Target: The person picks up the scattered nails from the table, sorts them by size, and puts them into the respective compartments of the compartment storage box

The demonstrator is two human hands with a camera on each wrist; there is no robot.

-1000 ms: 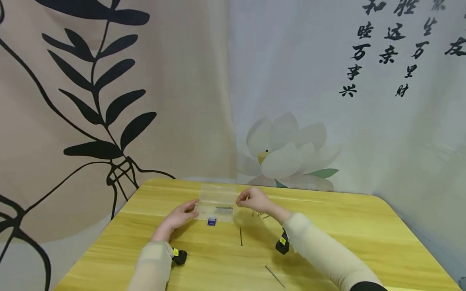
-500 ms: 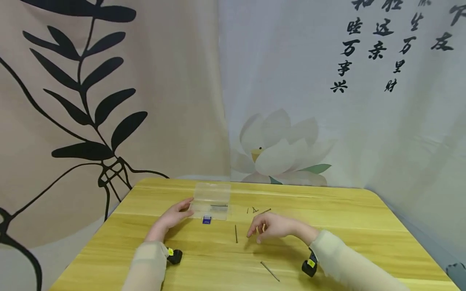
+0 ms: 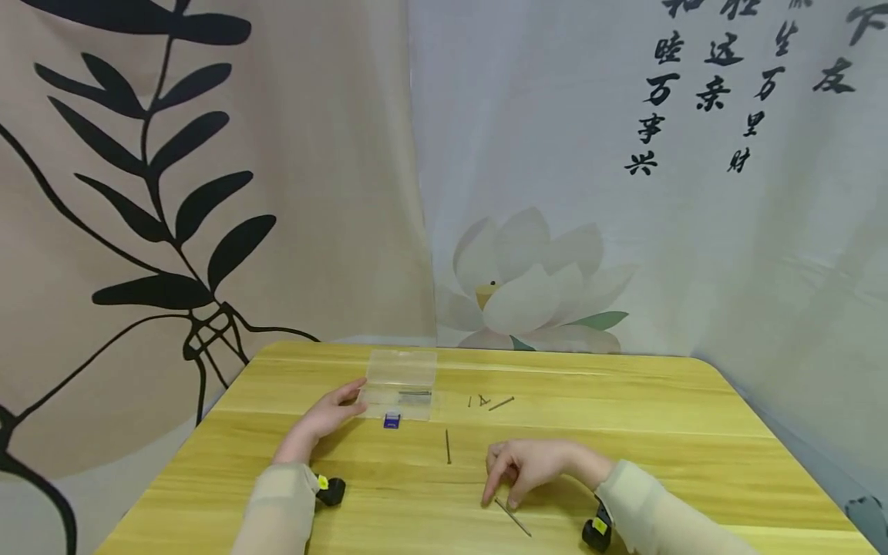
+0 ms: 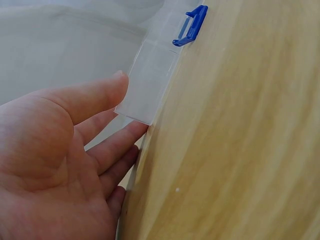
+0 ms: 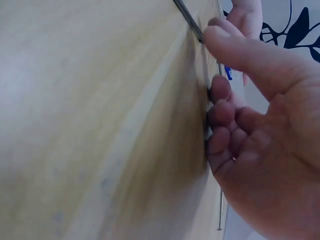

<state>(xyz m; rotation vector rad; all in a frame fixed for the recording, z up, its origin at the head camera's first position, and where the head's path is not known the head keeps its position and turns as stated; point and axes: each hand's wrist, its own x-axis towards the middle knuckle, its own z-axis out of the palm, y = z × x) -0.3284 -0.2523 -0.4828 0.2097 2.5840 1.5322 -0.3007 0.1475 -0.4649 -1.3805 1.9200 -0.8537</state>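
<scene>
An open clear plastic box (image 3: pixel 401 368) with a blue latch (image 3: pixel 391 421) stands at the table's back. My left hand (image 3: pixel 327 416) holds its left end; in the left wrist view the thumb lies on the box's near side, with fingers at its end and behind. Long nails (image 3: pixel 415 393) lie inside. My right hand (image 3: pixel 530 466) is low over the table, index finger and thumb apart on either side of a loose nail's (image 3: pixel 515 519) upper end. Its other fingers are bent, as the right wrist view shows. Whether the fingertips touch this nail I cannot tell.
Another nail (image 3: pixel 448 447) lies in front of the box. Right of the box are a longer nail (image 3: pixel 502 404) and several small nails (image 3: pixel 482 401). The wooden table (image 3: pixel 659 432) meets a printed curtain (image 3: pixel 333 193) behind.
My right hand has moved from beside the box toward me, down to the loose nail near the front. The left hand has kept its place at the box. The view has shifted slightly.
</scene>
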